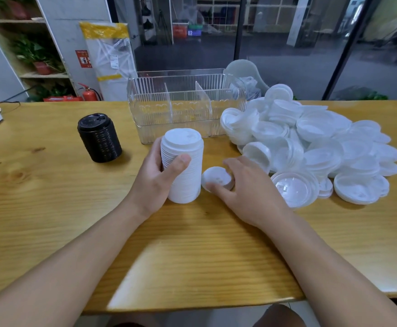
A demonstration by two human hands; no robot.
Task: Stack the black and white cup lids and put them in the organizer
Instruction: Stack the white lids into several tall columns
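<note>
Your L hand (156, 178): wrapped round white lid stack (182, 165), frame centre, long axis upright. Your R hand (244, 185): fingers pinching single white lid (217, 179), tilted, beside stack.

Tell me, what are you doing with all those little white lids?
A person is sorting cup lids at a wooden table. The left hand holds a tall stack of white lids standing on the table, while the right hand picks up a single white lid beside it. A finished stack of black lids stands to the left. A big pile of loose white lids waits on the right. The clear organizer behind holds no lids yet.
</note>
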